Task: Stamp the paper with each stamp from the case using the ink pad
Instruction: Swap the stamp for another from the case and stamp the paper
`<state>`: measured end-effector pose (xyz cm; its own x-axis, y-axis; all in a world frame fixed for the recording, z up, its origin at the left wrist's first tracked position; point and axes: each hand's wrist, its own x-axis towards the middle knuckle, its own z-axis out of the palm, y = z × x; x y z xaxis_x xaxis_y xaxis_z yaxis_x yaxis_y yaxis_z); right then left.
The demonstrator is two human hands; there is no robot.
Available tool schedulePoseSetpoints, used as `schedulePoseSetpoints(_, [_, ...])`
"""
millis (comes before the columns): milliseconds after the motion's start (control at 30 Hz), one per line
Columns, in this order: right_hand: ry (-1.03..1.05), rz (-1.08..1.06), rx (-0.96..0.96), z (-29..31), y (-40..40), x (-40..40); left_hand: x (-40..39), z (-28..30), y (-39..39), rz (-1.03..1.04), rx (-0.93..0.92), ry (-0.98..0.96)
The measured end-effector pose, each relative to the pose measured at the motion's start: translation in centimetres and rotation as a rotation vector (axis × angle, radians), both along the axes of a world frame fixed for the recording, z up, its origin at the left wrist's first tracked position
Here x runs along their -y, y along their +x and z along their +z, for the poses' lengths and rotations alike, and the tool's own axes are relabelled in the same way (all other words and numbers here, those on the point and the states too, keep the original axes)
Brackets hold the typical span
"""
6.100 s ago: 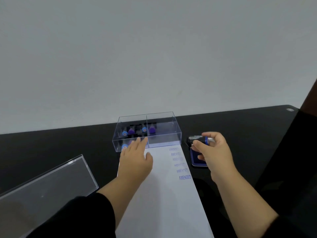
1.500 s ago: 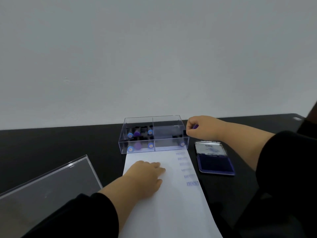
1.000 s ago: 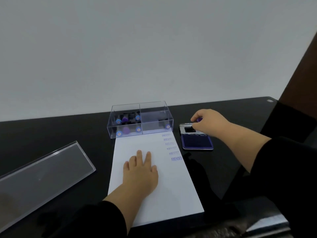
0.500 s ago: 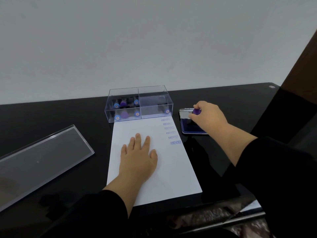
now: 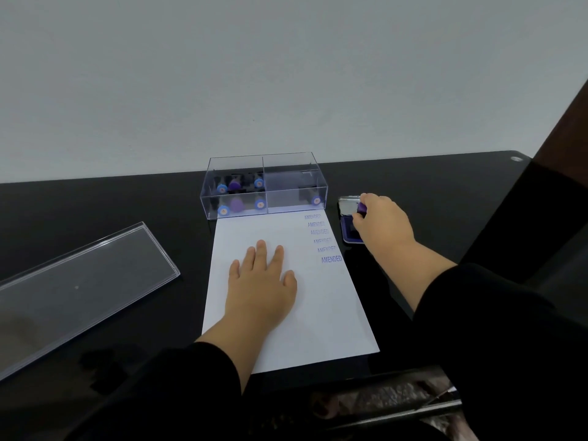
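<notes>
while gripped, round purple stamp [image 5: 361, 207] over glossy ink pad [image 5: 347, 232]

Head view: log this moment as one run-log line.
step: inking stamp | right hand: holds purple stamp on ink pad | left hand: flat on paper | prints: column of AMENDED

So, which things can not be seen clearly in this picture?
Head view only:
- Purple-handled stamp: its face is hidden by the right hand that grips it.
- Blue ink pad: mostly covered by that hand.
- Stamps in the clear plastic case: too small to read.
- Upper blue "AMENDED" prints on the white paper: faint and blurred.
</notes>
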<state>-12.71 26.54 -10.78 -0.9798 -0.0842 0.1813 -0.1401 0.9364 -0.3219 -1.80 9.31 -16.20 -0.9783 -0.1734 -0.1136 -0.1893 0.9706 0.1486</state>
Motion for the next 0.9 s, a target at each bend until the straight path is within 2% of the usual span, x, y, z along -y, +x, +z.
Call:
schedulePoseSetpoints(733, [-0.134, -0.021, -0.034, -0.74, 0.94, 0.15, -0.14, 0.10, 0.02, 0.002, -0.008, 0.002])
schedulePoseSetpoints(900, [-0.257, -0.039, -0.027, -0.06, 0.88, 0.22, -0.01, -0.12, 0.04, 0.002, -0.007, 0.002])
